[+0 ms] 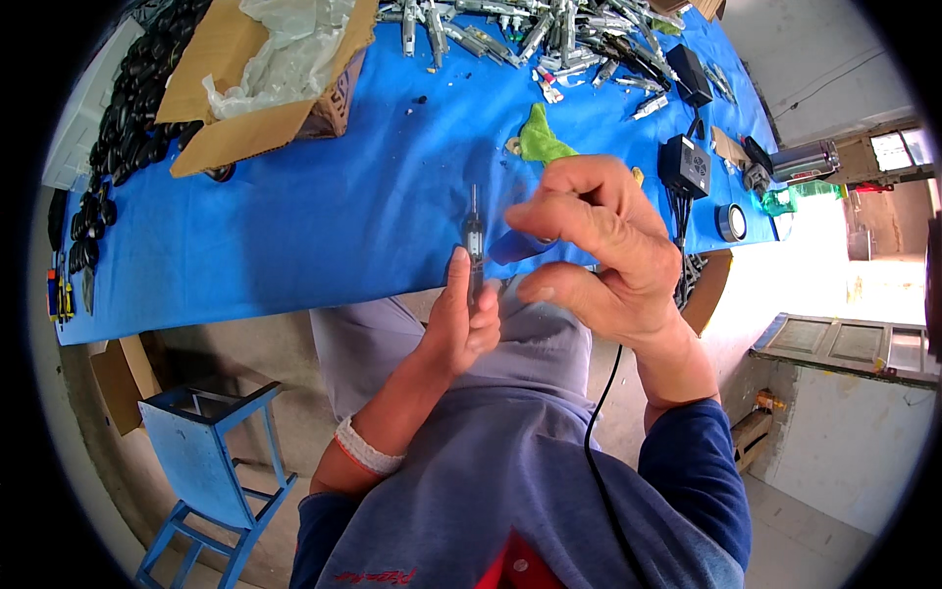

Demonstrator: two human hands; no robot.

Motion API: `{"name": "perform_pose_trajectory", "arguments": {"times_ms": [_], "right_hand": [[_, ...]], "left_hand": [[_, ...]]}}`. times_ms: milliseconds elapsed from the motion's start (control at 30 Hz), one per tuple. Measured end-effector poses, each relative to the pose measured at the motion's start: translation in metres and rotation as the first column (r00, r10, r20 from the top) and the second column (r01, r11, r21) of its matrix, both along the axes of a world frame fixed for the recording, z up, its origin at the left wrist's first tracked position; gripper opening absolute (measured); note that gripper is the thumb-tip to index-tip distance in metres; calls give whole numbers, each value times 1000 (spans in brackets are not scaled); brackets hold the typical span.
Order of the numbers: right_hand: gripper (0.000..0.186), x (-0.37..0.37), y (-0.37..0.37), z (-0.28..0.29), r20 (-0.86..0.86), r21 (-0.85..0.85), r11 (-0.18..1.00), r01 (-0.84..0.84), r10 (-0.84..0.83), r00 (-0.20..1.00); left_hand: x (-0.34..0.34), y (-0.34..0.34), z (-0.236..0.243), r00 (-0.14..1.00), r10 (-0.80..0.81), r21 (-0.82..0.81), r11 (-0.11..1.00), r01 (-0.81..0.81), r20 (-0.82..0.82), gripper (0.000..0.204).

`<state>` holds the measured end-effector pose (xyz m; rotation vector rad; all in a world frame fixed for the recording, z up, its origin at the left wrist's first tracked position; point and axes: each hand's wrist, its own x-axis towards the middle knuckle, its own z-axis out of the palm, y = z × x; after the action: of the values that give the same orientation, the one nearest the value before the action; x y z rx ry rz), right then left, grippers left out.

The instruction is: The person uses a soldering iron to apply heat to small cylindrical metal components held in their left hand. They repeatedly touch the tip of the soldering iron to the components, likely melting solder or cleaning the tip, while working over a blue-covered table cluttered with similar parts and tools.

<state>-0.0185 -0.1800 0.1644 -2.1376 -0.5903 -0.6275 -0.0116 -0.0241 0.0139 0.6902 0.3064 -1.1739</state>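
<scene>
Just past the table's near edge, my left hand (456, 329) is closed on a slim metal mechanism (474, 240) with a thin shaft pointing up, away from me. The thumb lies along its side, and its lower end is partly hidden by the fingers. My right hand (618, 245) is beside it, thumb and fingers curled around a short blue cylinder (520, 247) that looks like a battery cell. That cylinder is tilted, close to the mechanism's right side, and I cannot tell whether the two touch. A green cloth (540, 135) lies on the blue table beyond my right hand.
Many similar metal mechanisms (559, 34) are heaped along the far side. An opened cardboard box (245, 147) with clear plastic sits at far left, beside piled black parts (147, 98). Black power units (684, 165) with cables are on the right. A blue chair (201, 466) stands lower left.
</scene>
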Motion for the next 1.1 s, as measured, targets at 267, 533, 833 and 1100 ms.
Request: {"name": "perform_pose_trajectory", "arguments": {"times_ms": [267,533,833,1100], "right_hand": [[29,5,-4,-7,57,41,997,60,-62,996],[27,4,0,-8,35,48,998,-29,27,999],[23,4,-1,-9,34,78,980,181,-184,982],[20,11,-7,-3,11,63,992,-112,111,994]], "left_hand": [[-2,-1,1,1000,-4,39,999,3,29,61],[0,-1,3,1000,-9,40,999,9,-1,62],[-2,-1,4,999,1,51,999,-3,34,62],[-1,-1,3,1000,-3,50,999,2,11,62]]}}
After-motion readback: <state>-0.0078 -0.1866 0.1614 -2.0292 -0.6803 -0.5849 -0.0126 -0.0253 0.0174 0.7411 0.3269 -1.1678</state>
